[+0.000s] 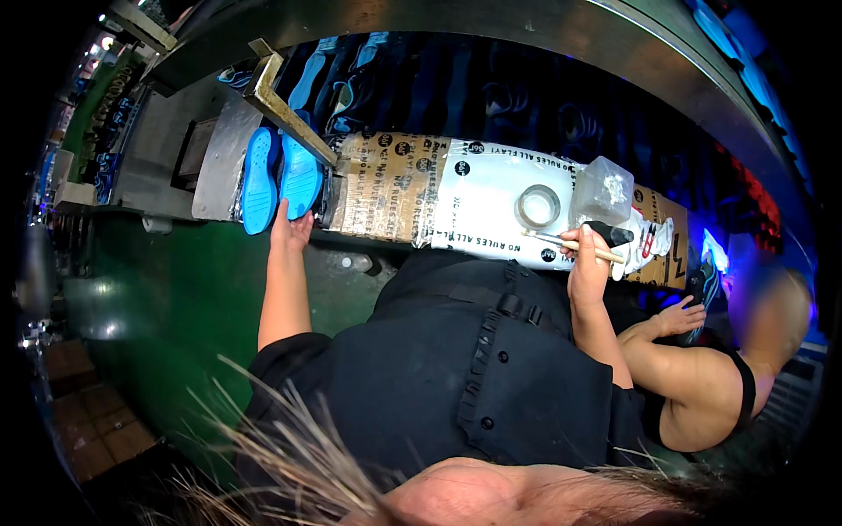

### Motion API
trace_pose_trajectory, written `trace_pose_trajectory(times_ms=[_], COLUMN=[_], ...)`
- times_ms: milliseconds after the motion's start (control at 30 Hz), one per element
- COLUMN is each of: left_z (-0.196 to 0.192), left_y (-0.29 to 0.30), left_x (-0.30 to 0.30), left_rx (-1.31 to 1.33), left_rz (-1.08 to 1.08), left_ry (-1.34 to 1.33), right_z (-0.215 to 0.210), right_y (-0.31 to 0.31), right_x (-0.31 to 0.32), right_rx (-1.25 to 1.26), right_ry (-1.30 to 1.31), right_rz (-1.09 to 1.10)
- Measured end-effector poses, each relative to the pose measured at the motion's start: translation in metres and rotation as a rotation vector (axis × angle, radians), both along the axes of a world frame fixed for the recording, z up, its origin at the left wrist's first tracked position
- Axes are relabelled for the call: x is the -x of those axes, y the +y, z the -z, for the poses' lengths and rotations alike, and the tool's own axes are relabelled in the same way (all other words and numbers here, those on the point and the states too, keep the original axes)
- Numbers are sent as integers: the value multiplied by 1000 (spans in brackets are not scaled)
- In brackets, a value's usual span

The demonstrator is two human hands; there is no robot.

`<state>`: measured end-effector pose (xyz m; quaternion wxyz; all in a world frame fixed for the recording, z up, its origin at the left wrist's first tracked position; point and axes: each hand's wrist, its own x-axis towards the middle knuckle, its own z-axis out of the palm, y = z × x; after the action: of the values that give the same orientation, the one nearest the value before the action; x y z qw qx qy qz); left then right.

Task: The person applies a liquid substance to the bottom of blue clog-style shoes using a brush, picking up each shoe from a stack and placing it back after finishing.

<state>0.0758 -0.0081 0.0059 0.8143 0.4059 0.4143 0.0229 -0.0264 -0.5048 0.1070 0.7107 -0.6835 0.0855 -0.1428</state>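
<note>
Loose hair [338,465], right fingers [580,238] tight around brush [609,256], left fingers [305,226] against blue sole [301,178], grip unclear

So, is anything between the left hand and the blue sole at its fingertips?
Nothing visible: the left hand is right at the near end of the blue sole. A metal bar overlaps only the sole's far part in this view.

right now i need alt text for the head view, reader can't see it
A person's left hand touches one of two blue shoe soles while the right hand holds a pale-handled brush near a round clear container. Another person is at right.
</note>
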Motion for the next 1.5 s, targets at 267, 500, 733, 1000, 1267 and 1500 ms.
trace_pose_trajectory(times_ms=[267,500,733,1000,1267,1500], left_z=[-17,20,-8,-47,-44,-34], left_y=[63,127,134,78,-109,-127], left_x=[-34,-8,63,116,66,56], left_rx=[-444,-709,-513,-327,-5,-696], left_rz=[-23,-49,181,541,724,747], left_ry=[-175,107,-237,-228,-69,-106], right_z=[-1,-2,-1,4,19,26], right_y=[6,11,3,-3,-28,-29], right_x=[7,4,9,-2,-19,-36], right_rx=[-37,29,-29,-100,274,483], right_ry=[48,27,46,51,-8,4], right_rz=[74,-26,28,-20,94,-10])
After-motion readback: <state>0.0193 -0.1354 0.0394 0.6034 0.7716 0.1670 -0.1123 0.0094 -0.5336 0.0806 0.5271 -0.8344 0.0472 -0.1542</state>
